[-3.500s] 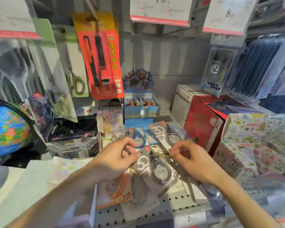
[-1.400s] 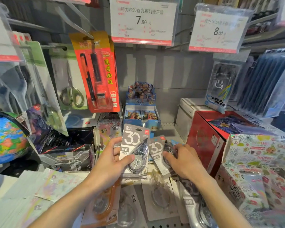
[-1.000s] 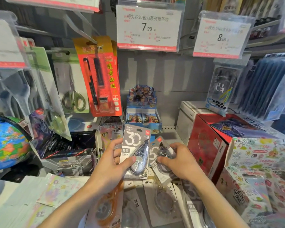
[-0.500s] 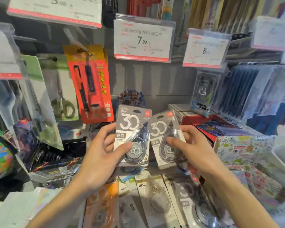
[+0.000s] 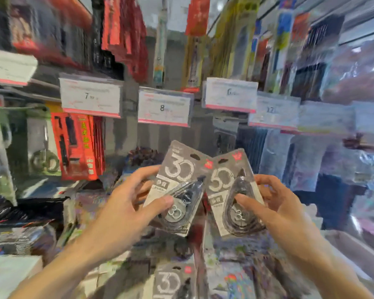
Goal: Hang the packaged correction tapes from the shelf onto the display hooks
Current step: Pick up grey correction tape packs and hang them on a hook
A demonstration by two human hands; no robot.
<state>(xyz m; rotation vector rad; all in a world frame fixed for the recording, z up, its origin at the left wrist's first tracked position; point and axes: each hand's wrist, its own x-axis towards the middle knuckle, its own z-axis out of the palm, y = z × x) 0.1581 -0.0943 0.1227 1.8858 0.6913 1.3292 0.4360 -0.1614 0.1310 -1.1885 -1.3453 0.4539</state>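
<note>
My left hand (image 5: 125,203) grips a grey carded correction tape pack (image 5: 177,180) marked 30, thumb across its blister. My right hand (image 5: 276,210) grips a second grey correction tape pack (image 5: 227,182), thumb on its dark blister. Both packs are held up side by side, tilted toward each other, their top corners touching below the price tags. Another correction tape pack (image 5: 171,281) lies on the shelf below. The hooks themselves are blurred behind the "7" tag (image 5: 91,96) and "8" tag (image 5: 164,107).
Red pen packs (image 5: 78,145) and scissors (image 5: 44,160) hang at the left. Clear-bagged goods (image 5: 311,160) hang at the right. More price tags (image 5: 229,93) line the rail. Packaged stationery hangs above. The frame is heavily blurred.
Both hands have lifted the two packs higher, up from the shelf pile toward the price tags. The view has tilted upward and to the right.
</note>
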